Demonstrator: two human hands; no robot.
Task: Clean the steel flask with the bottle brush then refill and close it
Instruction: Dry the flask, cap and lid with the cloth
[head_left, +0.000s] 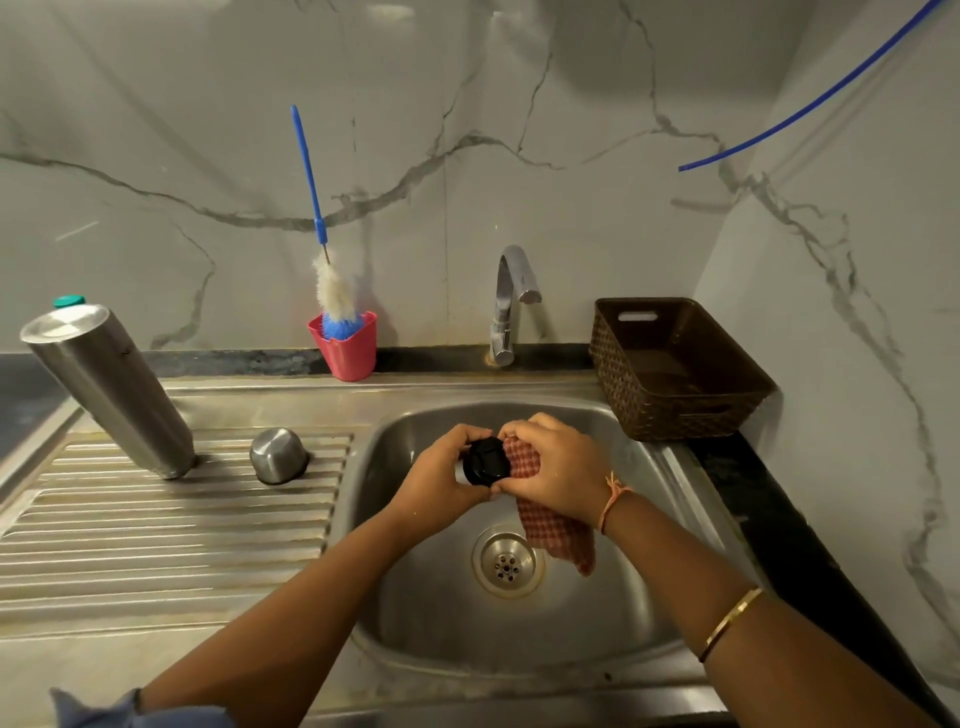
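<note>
Steel flask (111, 389) is standing on the drainboard (156, 530) at far left, flat end up, so it's probably draining mouth-down; can't confirm. Steel cup (278, 454) is sitting inverted near it. Black stopper (485, 461) is being held over the sink (415, 597): left hand (441, 478) is curled round it, right hand (556, 467) is gripping a red checked cloth (556, 530) and pressing it onto the stopper. Bottle brush (332, 291) is standing in the pink cup (345, 353) behind the sink, untouched. Tap (511, 296) isn't running.

Reading this as the wipe-the-closure step, brushing likely done. The next move is calling for dropping the cloth, righting the flask, filling it at the tap, then screwing the stopper on.
</note>
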